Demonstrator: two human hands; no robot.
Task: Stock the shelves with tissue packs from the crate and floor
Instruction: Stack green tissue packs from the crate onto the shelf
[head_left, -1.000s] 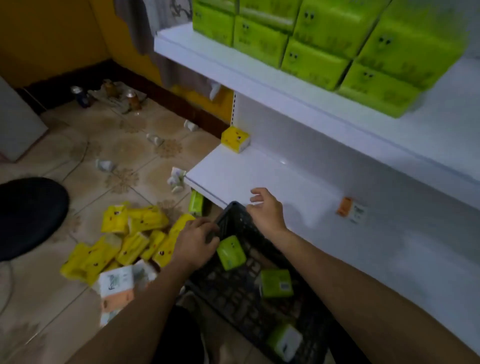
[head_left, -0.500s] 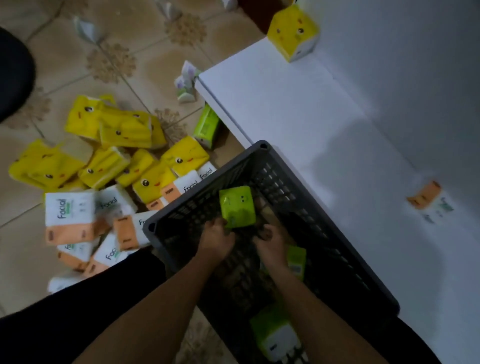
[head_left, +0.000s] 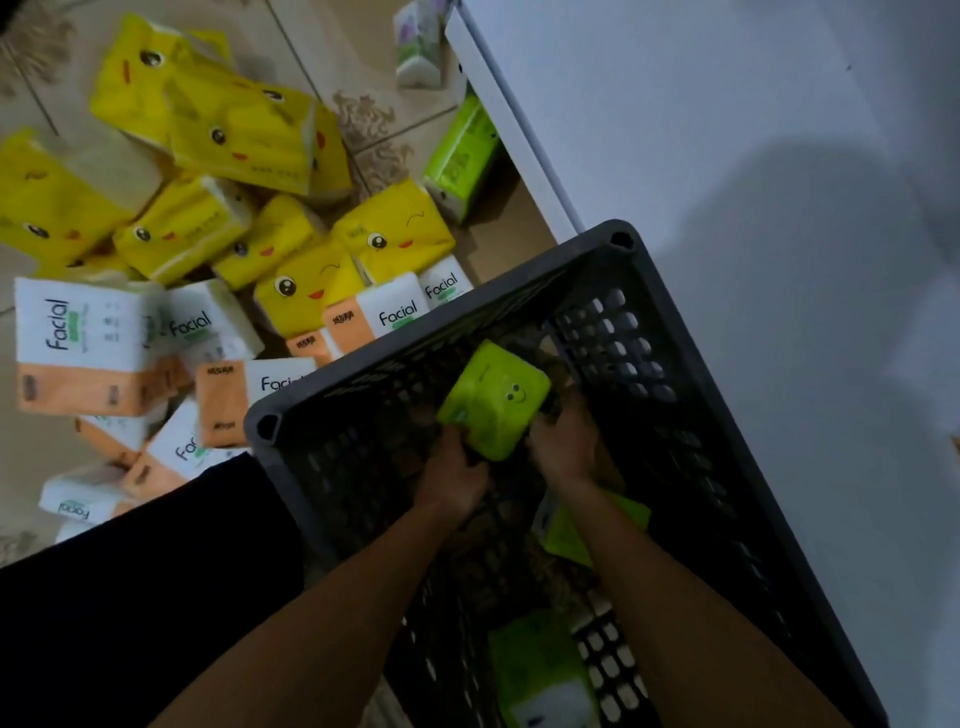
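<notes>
A green tissue pack (head_left: 494, 400) with a smiley face sits inside the dark slotted crate (head_left: 441, 325). My left hand (head_left: 454, 475) grips its lower left side and my right hand (head_left: 563, 441) grips its lower right side. Two more green packs lie in the crate, one under my right forearm (head_left: 566, 535) and one near the bottom (head_left: 540, 670). On the tiled floor to the left lies a heap of yellow packs (head_left: 244, 135) and white-and-orange Facial packs (head_left: 78, 353). The white bottom shelf (head_left: 727, 156) runs along the right.
A further green pack (head_left: 460, 156) leans against the shelf's edge on the floor, with a small white pack (head_left: 418, 44) beyond it. My dark trouser leg (head_left: 130, 597) fills the lower left. The crate rests partly against the shelf front.
My view has dropped from the shelves to the crate. Both hands moved off the crate rim and closed around the green pack, which is now tilted and slightly raised.
</notes>
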